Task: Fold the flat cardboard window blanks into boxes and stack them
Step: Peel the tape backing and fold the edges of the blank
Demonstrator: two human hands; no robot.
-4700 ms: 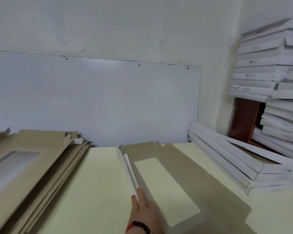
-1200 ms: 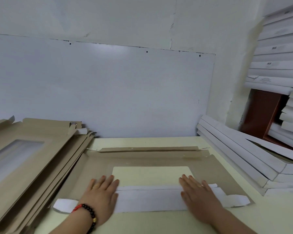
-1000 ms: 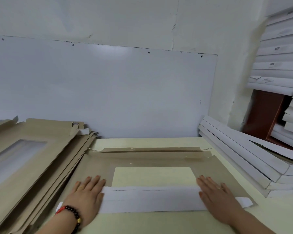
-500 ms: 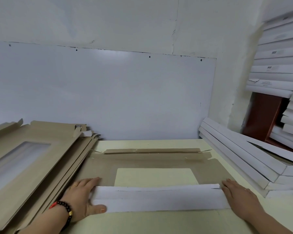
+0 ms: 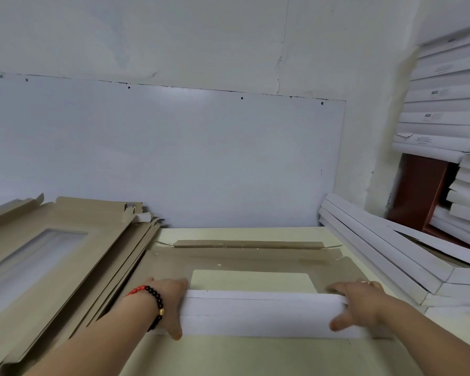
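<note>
A brown window blank (image 5: 244,260) lies flat on the pale desk (image 5: 255,356), its near edge turned up as a white flap (image 5: 261,310). The left hand (image 5: 168,302) grips the flap's left end — fingers curled over the top, thumb low on its near face. The right hand (image 5: 361,303) grips the right end likewise. Unfolded blanks (image 5: 52,256) lean in a pile at left. White folded boxes (image 5: 391,253) are stacked at right, near the wall.
</note>
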